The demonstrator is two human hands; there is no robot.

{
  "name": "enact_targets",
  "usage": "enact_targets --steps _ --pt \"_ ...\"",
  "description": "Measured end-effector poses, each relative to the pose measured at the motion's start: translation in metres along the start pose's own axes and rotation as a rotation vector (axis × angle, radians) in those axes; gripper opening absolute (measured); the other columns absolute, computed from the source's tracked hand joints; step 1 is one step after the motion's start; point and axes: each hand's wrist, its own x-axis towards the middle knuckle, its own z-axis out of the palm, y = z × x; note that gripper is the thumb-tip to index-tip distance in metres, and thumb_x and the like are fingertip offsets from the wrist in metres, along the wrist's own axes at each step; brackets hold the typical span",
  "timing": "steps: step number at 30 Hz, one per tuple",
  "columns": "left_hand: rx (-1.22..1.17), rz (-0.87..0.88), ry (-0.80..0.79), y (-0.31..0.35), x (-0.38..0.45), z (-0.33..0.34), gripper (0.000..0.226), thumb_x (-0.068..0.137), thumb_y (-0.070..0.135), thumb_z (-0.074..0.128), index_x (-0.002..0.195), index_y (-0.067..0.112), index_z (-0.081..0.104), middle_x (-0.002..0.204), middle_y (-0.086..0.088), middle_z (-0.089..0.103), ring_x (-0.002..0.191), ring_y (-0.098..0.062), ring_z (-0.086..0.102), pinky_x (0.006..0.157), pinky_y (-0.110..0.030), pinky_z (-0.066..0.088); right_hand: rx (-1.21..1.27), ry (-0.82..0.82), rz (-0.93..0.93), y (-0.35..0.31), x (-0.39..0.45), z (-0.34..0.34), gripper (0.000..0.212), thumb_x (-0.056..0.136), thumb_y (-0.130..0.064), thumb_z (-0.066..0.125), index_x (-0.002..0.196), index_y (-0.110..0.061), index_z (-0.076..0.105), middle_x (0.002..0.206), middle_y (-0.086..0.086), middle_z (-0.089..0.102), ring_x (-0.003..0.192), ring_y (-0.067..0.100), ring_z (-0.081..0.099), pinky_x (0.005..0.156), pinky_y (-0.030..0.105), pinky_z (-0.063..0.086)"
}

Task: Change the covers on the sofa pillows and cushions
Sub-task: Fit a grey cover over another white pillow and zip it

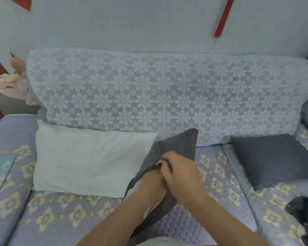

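- We find the right hand (180,172) pinching the grey cover's (176,148) open edge.
- Our left hand is buried inside that cover; finger posture cannot be told.

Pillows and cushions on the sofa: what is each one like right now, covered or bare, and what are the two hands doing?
White pillow: bare, no cover, leaning against the sofa back.
Dark grey cover: open at its edge, white filling showing, held up on the seat.
Dark grey cushion: covered, lying flat on the seat.
Left hand: pushed inside the cover, fingers hidden.
Right hand: pinching the cover's open edge.
Lace throw: draped over the sofa back.
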Motion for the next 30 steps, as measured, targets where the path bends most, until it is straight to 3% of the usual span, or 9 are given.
enact_targets --steps 2,5,10,13,18,20,24,27,30 --pt "-0.03 0.048 0.025 -0.006 -0.007 -0.001 0.04 0.107 0.041 0.042 0.13 0.017 0.064 0.128 0.002 0.067 0.122 -0.013 0.061 0.103 -0.03 0.048 0.032 0.034 0.144 0.018 0.003 -0.015 0.016 0.098 -0.023 0.057 0.11 -0.021 0.067 0.079 -0.015 0.064 0.069 0.0 0.057 0.064 0.013 0.04" --pt "-0.268 -0.097 0.259 -0.013 -0.021 0.002 0.02 0.097 0.023 0.059 0.112 0.028 0.069 0.11 0.022 0.067 0.105 0.001 0.063 0.09 -0.026 0.052 0.068 0.092 0.177 0.033 0.006 -0.029 0.014 0.098 -0.02 0.057 0.108 -0.022 0.066 0.067 -0.02 0.054 0.066 -0.001 0.057 0.058 0.011 0.037" --pt "-0.09 -0.19 0.388 0.01 0.02 -0.022 0.026 0.083 0.04 0.068 0.103 0.035 0.052 0.1 0.017 0.055 0.086 -0.007 0.06 0.072 -0.033 0.051 0.068 0.124 0.162 0.014 0.008 -0.036 0.015 0.096 -0.022 0.058 0.108 -0.025 0.066 0.07 -0.022 0.055 0.073 -0.002 0.058 0.062 0.008 0.037" --pt "0.121 -0.043 0.459 0.019 0.037 -0.031 0.025 0.083 0.026 0.069 0.104 0.026 0.055 0.099 0.008 0.06 0.077 -0.018 0.062 0.06 -0.038 0.051 -0.019 0.18 0.137 0.013 0.014 -0.038 0.011 0.095 -0.021 0.059 0.106 -0.022 0.063 0.077 -0.015 0.06 0.069 0.003 0.056 0.063 0.018 0.042" --pt "0.449 -0.258 0.199 -0.037 0.012 -0.014 0.012 0.091 0.018 0.058 0.088 0.023 0.047 0.095 0.0 0.049 0.067 -0.031 0.056 0.053 -0.037 0.037 -0.168 0.223 0.159 0.042 -0.003 -0.032 0.012 0.088 -0.008 0.062 0.093 -0.016 0.054 0.085 -0.004 0.052 0.06 0.015 0.048 0.048 0.031 0.04" --pt "0.43 -0.329 0.151 -0.059 -0.002 -0.011 0.01 0.093 0.013 0.051 0.086 0.02 0.051 0.092 -0.001 0.053 0.072 -0.034 0.059 0.059 -0.038 0.04 -0.211 0.074 0.21 0.056 -0.021 -0.022 0.011 0.09 -0.015 0.06 0.096 -0.019 0.052 0.093 -0.003 0.05 0.067 0.019 0.052 0.055 0.037 0.048" --pt "0.353 -0.095 0.138 -0.058 0.018 -0.036 0.018 0.083 0.007 0.054 0.082 0.019 0.067 0.08 0.001 0.057 0.072 -0.03 0.062 0.061 -0.038 0.05 -0.173 -0.664 0.092 0.063 -0.033 -0.023 0.032 0.096 -0.049 0.056 0.122 -0.032 0.061 0.118 -0.011 0.061 0.101 0.013 0.061 0.087 0.033 0.052" --pt "0.318 0.169 0.083 -0.026 0.035 -0.047 0.019 0.082 0.013 0.052 0.083 0.019 0.07 0.081 0.003 0.058 0.07 -0.024 0.061 0.056 -0.032 0.048 -0.149 -0.475 -0.064 0.072 -0.019 -0.033 0.057 0.089 -0.055 0.06 0.141 -0.037 0.046 0.133 -0.012 0.044 0.123 0.012 0.042 0.105 0.027 0.037" --pt "0.26 0.275 0.05 -0.003 0.047 -0.044 0.023 0.086 0.015 0.051 0.093 0.02 0.072 0.09 0.007 0.062 0.077 -0.014 0.058 0.062 -0.025 0.047 -0.509 -0.523 -0.106 0.094 -0.016 -0.02 0.091 0.07 -0.065 0.058 0.15 -0.034 0.027 0.138 0.001 0.036 0.129 0.023 0.033 0.117 0.043 0.026"
